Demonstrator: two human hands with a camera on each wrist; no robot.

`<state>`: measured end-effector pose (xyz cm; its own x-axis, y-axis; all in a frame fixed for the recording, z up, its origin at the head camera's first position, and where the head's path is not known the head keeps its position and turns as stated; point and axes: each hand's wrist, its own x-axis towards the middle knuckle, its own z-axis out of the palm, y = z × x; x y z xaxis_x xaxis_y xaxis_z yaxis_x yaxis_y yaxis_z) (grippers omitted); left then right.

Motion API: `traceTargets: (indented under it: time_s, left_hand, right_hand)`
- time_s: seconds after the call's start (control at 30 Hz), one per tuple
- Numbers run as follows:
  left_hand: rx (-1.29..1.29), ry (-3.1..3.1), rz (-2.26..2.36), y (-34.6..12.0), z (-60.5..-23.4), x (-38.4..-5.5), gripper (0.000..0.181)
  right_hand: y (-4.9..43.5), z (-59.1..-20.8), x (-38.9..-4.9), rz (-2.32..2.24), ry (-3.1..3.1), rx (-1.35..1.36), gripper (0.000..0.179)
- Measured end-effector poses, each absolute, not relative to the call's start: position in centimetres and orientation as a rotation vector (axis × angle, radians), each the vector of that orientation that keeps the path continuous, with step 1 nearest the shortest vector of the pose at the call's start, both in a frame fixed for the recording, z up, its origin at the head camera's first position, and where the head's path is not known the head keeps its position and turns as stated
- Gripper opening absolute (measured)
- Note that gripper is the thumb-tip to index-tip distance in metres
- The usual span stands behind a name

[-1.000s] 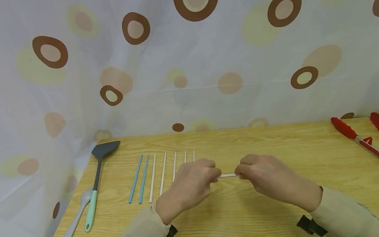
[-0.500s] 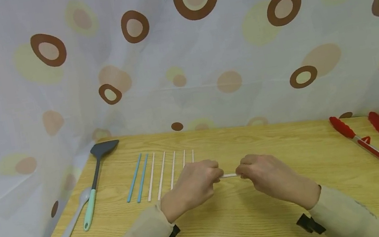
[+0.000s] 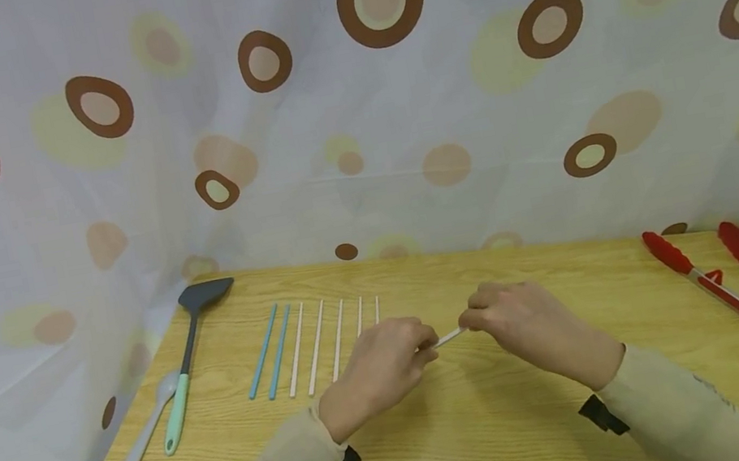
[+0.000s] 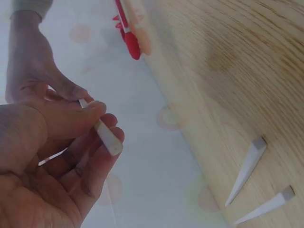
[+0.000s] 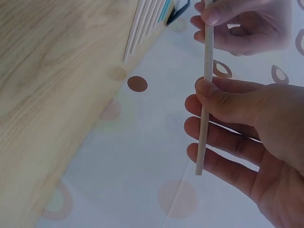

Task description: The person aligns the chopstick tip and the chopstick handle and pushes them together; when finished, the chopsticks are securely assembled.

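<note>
A white chopstick is held between both hands, tilted so its right end sits higher in the head view. My left hand pinches it near its thick, square end, and in the left wrist view that end pokes past the thumb across the fingers. My right hand grips the other stretch between thumb and fingertips. Seen from the right wrist, the chopstick runs along the fingertips of both hands. Left of the hands lie several white chopsticks in a row, partly hidden behind my left hand.
Two blue chopsticks lie beside the white ones on the wooden table. Further left are a dark spatula with a mint handle and a grey spoon. Red-tipped tongs lie spread at the right. A patterned curtain encloses the table's back and sides.
My right hand has risen slightly, so the chopstick went from level to slanting up toward the right. My left hand has shifted a little right. The things on the table have not moved.
</note>
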<state>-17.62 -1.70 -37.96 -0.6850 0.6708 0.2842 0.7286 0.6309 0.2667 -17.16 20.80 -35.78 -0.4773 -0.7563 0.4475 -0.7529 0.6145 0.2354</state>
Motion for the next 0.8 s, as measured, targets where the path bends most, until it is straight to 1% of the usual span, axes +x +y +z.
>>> traceTargets:
  time_s: [0.2,0.33,0.47,0.53,0.67,0.8]
  left_hand:
    - [-1.136,-2.798,-0.920,-1.5,-38.1,-17.9,0.010]
    - [-1.081,-2.838,-1.258,-1.6,-38.4,-18.4,0.008]
    - [-0.921,-2.828,-1.756,-1.8,-38.8,-19.1,0.007]
    - [-0.814,-2.794,-1.968,-1.9,-39.0,-19.4,0.010]
    - [-0.624,-2.715,-2.231,-2.0,-39.3,-19.9,0.018]
    - [-0.526,-2.655,-2.362,-2.0,-39.4,-20.3,0.023]
  right_hand:
    - [20.5,-35.6,-17.9,0.026,-2.319,1.188,0.030]
    - [20.3,-35.5,-18.6,0.066,-2.302,1.213,0.032]
    - [20.1,-35.8,-19.5,0.130,-2.297,1.210,0.033]
    - [20.0,-36.1,-20.0,0.235,-2.309,1.180,0.032]
    - [19.7,-37.0,-21.1,0.501,-2.327,1.085,0.031]
    - [19.1,-37.6,-21.8,0.724,-2.371,0.993,0.034]
